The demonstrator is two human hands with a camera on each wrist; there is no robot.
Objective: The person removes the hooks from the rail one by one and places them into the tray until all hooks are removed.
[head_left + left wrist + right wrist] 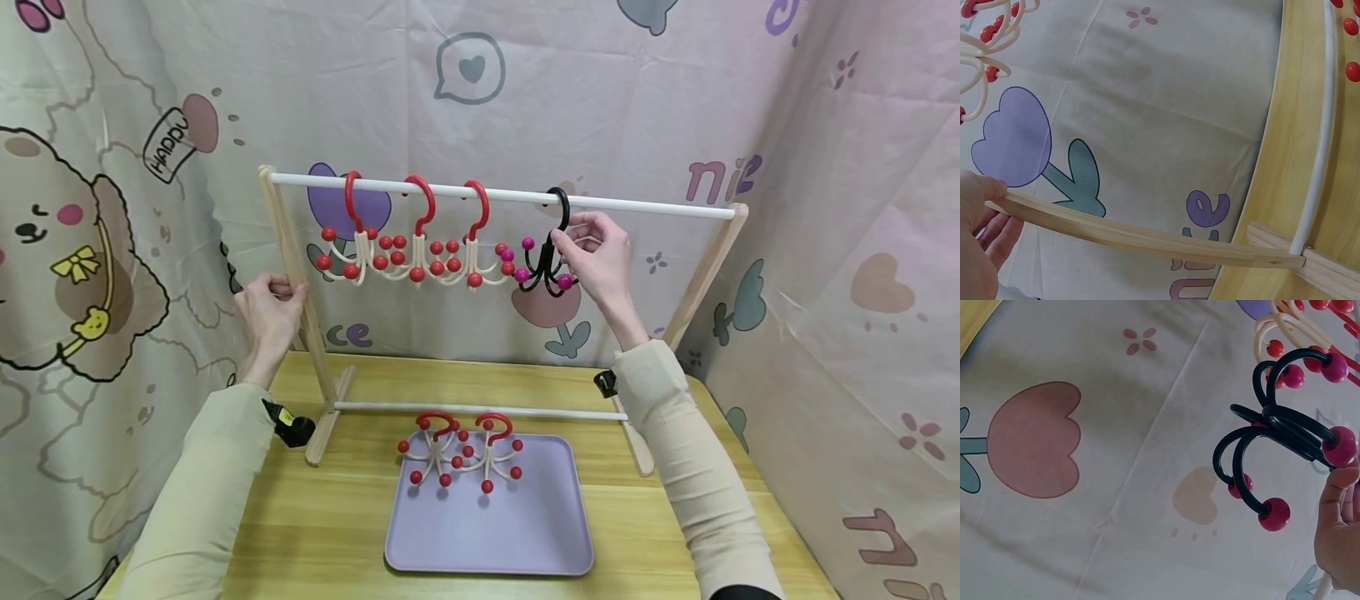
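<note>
In the head view, you work at a wooden table [315, 517] closed in by a printed curtain [600, 83]. A lilac tray [525, 533] lies near you, with two red-hooked hangers [490, 454] resting at its far left. Beyond it stands the rack, whose lower bar [555, 413] runs behind the tray. Three red-hooked hangers [418, 250] hang along the left of the top rail [645, 204]; the black hanger [546, 254] hangs right of them by its hook, its magenta beads close to the nearest red ones. Your right hand [603, 258] pinches it just under the hook; your left hand [270, 312] grips the rack's left post [318, 358].

In the left wrist view, the table fills the right side, with the curtain behind the post. Your left thumb lies along one side of the wood and your fingers curl round the other, leaving no gap.

In the right wrist view, the curtain is the backdrop and red beads crowd the top corner. Your right fingertips meet at the black hanger's stem; the frame edge cuts off the rest.
</note>
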